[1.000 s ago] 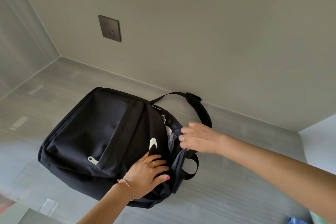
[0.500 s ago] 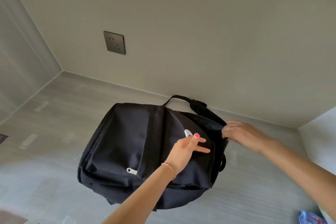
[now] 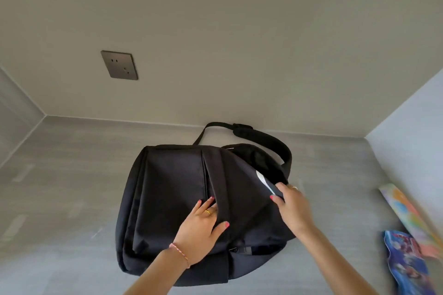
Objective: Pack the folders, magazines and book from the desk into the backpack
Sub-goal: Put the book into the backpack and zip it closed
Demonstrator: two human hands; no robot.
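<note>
While both hands steady the backpack (image 3: 182, 189) on the desk (image 3: 72, 187), packing pauses.
Left hand (image 3: 201, 227) presses flat, fingers relaxed; right hand (image 3: 291, 206) pinches the flap edge; next, reopen it for the magazines (image 3: 405, 258) lying to the right.

It looks like a room in a home or office: a grey wood-grain desk (image 3: 72, 199) is built into a corner of plain beige walls (image 3: 239, 31), with a dark metal power socket (image 3: 119, 65) set above it.

One head-worn wide-angle view looks forward and down, close over the grey surface (image 3: 72, 199), facing the wall (image 3: 239, 43) behind it.
</note>
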